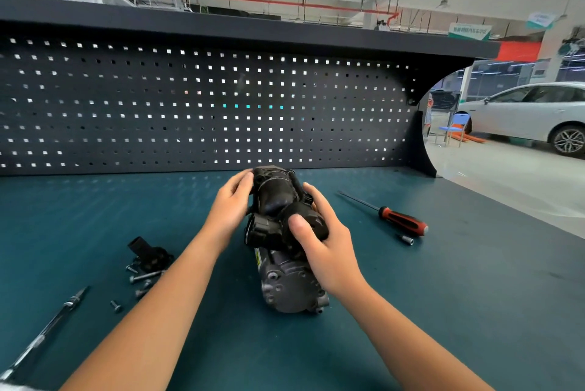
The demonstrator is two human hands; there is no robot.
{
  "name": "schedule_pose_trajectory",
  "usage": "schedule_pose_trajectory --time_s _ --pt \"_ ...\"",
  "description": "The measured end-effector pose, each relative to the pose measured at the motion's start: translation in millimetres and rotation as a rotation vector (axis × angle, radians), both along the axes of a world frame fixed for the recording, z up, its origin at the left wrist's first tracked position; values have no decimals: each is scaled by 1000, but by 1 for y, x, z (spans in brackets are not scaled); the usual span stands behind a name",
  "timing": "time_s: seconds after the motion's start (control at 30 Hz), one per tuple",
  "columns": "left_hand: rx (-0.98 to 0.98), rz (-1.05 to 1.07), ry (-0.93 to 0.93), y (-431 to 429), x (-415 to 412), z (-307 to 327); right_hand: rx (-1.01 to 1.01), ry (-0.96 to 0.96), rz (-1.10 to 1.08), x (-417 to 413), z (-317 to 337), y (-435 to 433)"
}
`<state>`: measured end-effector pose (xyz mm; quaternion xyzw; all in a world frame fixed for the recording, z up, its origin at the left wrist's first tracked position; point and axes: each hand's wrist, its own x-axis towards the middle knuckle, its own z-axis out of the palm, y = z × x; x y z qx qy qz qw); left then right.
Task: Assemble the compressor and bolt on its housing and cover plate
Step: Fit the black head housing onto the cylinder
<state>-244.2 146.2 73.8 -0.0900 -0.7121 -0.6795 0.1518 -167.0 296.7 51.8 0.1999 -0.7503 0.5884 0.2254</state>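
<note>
- Head view shows both hands grasping the black housing (273, 200). It sits on the upper end of the grey compressor body (291, 286), which stands near the middle of the table (474, 295).
- The left hand (232, 202) curls round the housing's far left side. The right hand (319, 242) wraps its near right side, thumb pressed on top.
- The step looks like seating the housing on the body. To do it well, hold it square, press evenly from both sides, and line up the bolt holes before any bolt goes in.
- Whether the joint is fully closed cannot be told, because the hands cover it.
- Left of the body lie a small black part (148, 253) and loose bolts (144, 276) just beside it. A single bolt (116, 306) and a long steel bar (47, 330) lie nearer the table's edge.
- To the right lies a red-and-black screwdriver (403, 221), with a socket bit (406, 239) beside its handle.
- Reaching for bolts or tools frees one hand, so the unbolted housing could shift. The left forearm also passes close over the bolts.
</note>
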Motion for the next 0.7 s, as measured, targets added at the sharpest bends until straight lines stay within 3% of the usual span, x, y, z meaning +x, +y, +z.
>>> schedule_pose_trajectory --time_s 0.3,0.53,0.7 --pt "-18 -98 33 1 -5 -5 179 0 102 -8 19 23" --pt "-149 -14 126 -1 -7 -5 58 -51 172 -16 11 27" --pt "-141 39 145 -4 -11 -6 48 -161 344 -16 0 39"
